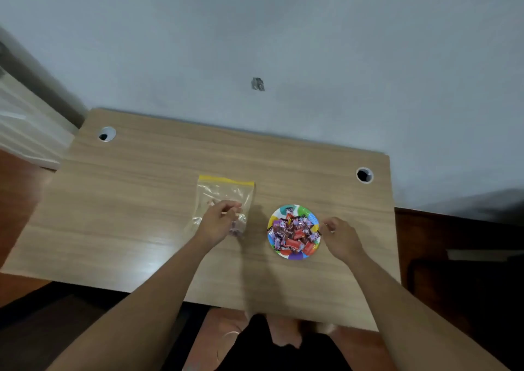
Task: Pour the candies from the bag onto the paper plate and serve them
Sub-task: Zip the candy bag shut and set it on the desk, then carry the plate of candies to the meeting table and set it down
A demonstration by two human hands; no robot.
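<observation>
A clear zip bag (224, 193) with a yellow seal strip lies flat on the wooden table (141, 200), left of centre. My left hand (218, 223) lies on its lower part with the fingers curled and pinching the plastic. A purple candy (236, 229) shows just under that hand, at the bag's lower corner. To the right stands a small paper plate (295, 255) with coloured dots, heaped with red, brown and purple wrapped candies (295, 233). My right hand (340, 237) is at the plate's right rim, fingertips curled against the edge.
Two round cable holes (107, 134) (364, 175) sit at the table's far corners. A grey wall stands right behind the table. The near table edge runs in front of my lap. Dark floor and furniture lie to the right.
</observation>
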